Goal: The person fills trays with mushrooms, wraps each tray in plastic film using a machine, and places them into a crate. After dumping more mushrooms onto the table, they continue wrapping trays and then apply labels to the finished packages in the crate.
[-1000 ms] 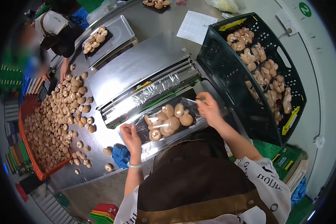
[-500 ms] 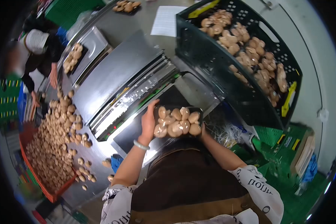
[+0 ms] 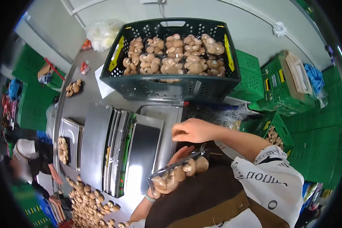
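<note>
A film-wrapped tray of brown mushrooms (image 3: 178,173) is tilted close to my apron. My left hand (image 3: 181,152) grips it from behind and below, with the fingers showing past its far edge. Above the tray, apart from it, my right hand (image 3: 192,130) has its fingers curled in; whether anything is inside them is hidden. Beyond my hands is a wrapping machine (image 3: 116,152) with a dark plate (image 3: 142,150).
A dark green crate (image 3: 171,85) with several mushroom trays stands at the back. Loose mushrooms (image 3: 89,203) lie at lower left. Another mushroom tray (image 3: 63,150) rests on a scale (image 3: 74,136). A co-worker (image 3: 32,159) stands at the left. Green crates (image 3: 281,81) are stacked right.
The view has turned to the right. Both hands were on the tray's sides; now the right hand is off it, and the left holds the tray, tilted and nearer my body.
</note>
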Action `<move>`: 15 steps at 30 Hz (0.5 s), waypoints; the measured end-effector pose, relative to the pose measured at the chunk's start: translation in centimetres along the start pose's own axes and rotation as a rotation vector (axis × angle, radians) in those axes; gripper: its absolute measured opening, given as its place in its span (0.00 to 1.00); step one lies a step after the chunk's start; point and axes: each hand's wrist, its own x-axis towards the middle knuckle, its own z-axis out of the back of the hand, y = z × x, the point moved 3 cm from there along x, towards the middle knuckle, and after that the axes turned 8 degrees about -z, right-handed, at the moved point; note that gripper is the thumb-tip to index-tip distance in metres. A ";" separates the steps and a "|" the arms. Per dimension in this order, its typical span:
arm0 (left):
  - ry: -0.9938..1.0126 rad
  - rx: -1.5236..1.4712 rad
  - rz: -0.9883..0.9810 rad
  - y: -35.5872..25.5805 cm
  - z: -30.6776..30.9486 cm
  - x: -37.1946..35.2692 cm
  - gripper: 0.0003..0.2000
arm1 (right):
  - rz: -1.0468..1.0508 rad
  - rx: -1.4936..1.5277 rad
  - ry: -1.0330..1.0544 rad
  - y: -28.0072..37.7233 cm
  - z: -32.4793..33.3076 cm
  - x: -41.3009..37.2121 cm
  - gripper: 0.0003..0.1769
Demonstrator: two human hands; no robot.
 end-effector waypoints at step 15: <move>-0.107 1.074 -0.327 -6.4 2.1 21.2 0.09 | 0.366 0.708 -0.814 -1.5 22.6 -7.1 0.41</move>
